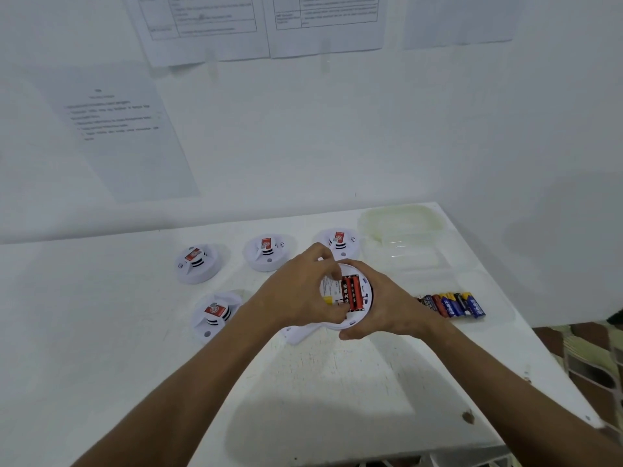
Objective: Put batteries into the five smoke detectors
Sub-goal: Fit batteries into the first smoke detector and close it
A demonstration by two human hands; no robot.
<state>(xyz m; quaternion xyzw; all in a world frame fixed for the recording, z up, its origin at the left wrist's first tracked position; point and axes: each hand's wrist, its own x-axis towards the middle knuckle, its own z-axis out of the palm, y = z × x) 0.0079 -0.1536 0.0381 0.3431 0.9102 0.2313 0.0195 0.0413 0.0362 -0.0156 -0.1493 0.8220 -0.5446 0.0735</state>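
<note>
I hold a white round smoke detector (365, 291) above the table, its back turned up. Red batteries (352, 293) sit in its open compartment. My right hand (394, 306) cups the detector from the right and below. My left hand (303, 291) grips its left side, fingertips at the batteries. Several more detectors rest face up on the table: one at the back left (197, 264), one at the back middle (268, 252), one at the back right (338, 242), one nearer on the left (214, 316). A row of blue and dark batteries (453, 305) lies to the right.
A white cover plate (300, 333) lies on the table under my hands. A clear plastic container (401, 227) stands at the back right corner. The table's right edge (539, 352) runs diagonally, floor beyond. Papers (124, 129) hang on the wall behind.
</note>
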